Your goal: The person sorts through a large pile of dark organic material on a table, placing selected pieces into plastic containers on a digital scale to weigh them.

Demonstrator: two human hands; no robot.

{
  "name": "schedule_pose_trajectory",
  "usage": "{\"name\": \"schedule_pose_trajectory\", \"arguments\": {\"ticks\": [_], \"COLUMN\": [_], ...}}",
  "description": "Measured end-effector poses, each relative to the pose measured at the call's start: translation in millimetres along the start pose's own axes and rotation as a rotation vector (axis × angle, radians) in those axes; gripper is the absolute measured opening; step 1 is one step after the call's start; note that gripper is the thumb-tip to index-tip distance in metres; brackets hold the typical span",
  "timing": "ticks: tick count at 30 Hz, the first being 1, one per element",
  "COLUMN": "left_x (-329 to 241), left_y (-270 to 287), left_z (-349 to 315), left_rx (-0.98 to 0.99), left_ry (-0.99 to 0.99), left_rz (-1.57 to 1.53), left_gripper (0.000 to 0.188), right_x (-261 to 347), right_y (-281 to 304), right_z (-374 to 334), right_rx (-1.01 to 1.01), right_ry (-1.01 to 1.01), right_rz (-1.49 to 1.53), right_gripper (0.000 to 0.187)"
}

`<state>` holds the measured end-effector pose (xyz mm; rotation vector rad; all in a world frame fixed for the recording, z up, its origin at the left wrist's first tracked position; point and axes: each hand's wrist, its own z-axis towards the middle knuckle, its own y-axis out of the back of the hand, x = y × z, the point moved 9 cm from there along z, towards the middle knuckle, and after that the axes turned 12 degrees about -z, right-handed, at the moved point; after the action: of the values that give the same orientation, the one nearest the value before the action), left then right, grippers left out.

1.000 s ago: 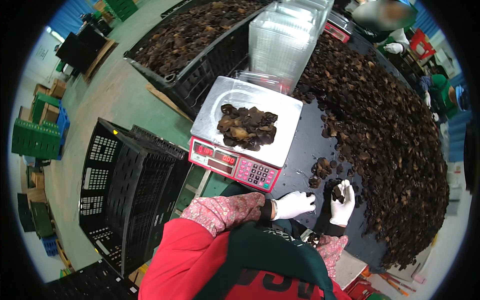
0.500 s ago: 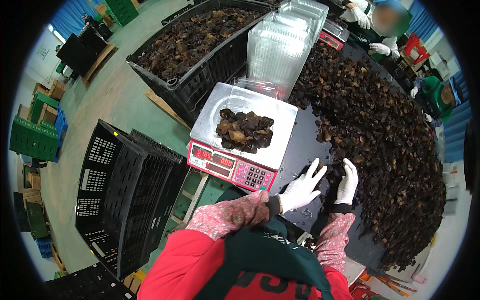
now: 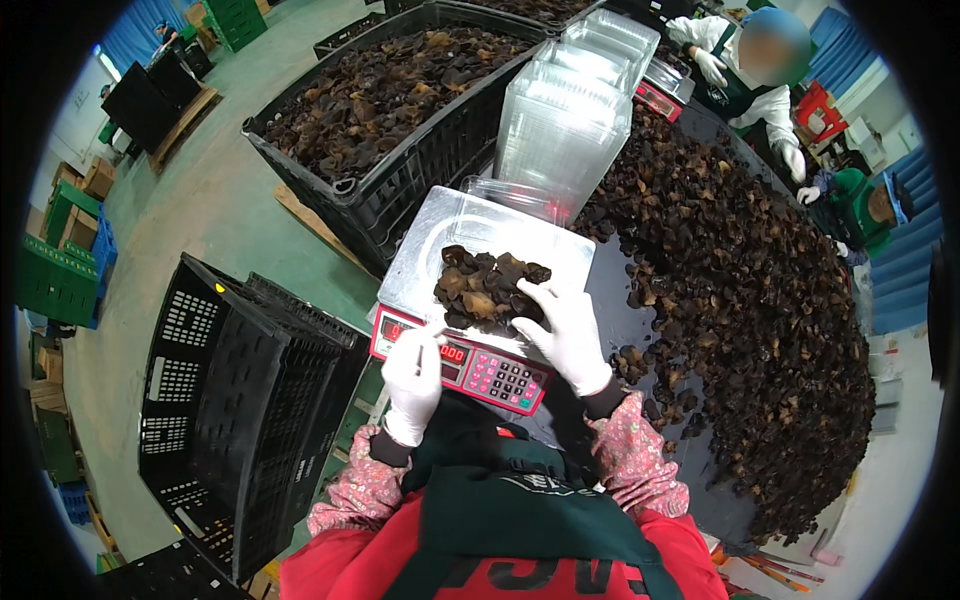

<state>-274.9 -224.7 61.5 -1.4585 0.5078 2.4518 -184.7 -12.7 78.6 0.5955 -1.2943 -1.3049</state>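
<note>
A small heap of dark brown wood ear mushrooms [image 3: 488, 287] rests on the steel pan of a red digital scale [image 3: 425, 240], seemingly in a clear plastic tray whose edges are hard to make out. At the heap's right side is my white-gloved right hand [image 3: 572, 338], thumb and fingers spread, fingertips by the outer pieces. My left hand [image 3: 412, 385], also gloved, hovers at the scale's front left, over part of the display. Its fingers point up toward the pan, with nothing visible in them.
Tall stacks of clear plastic trays [image 3: 562, 130] stand behind the scale. A black crate [image 3: 375, 205] full of mushrooms is beyond, left. Loose mushrooms [image 3: 745, 300] spread over the dark table at right. Empty black crates [image 3: 270, 400] stand left. Two co-workers [image 3: 745, 90] work across the table.
Both my hands have moved left from the loose mushrooms on the table to the scale. My right hand is now beside the heap, my left at the scale's front.
</note>
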Motion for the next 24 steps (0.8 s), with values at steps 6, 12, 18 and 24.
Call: {"name": "schedule_pose_trajectory", "arguments": {"ticks": [6,12,18,24], "left_x": [-6.6,-8.7,1.0,13.0], "left_y": [-0.4,-15.3,-1.3,-8.8], "left_z": [23.0,34.2,34.4,28.8], "left_rx": [-0.036,-0.042,-0.089,-0.048], "left_ry": [-0.147,-0.192,-0.111,-0.096], "left_rz": [0.147,0.211,0.139,0.207], "left_gripper": [0.028,0.032,0.029,0.029], "right_x": [22.7,52.1,8.0,62.3], "right_y": [3.8,-14.5,-14.4,-14.5], "right_z": [12.2,24.3,30.8,25.4], "right_rx": [-0.109,-0.101,-0.129,-0.013], "right_ry": [0.09,0.099,-0.144,0.113], "right_rz": [-0.034,-0.026,0.4,-0.118], "right_gripper": [0.042,0.023,0.011,0.04]}}
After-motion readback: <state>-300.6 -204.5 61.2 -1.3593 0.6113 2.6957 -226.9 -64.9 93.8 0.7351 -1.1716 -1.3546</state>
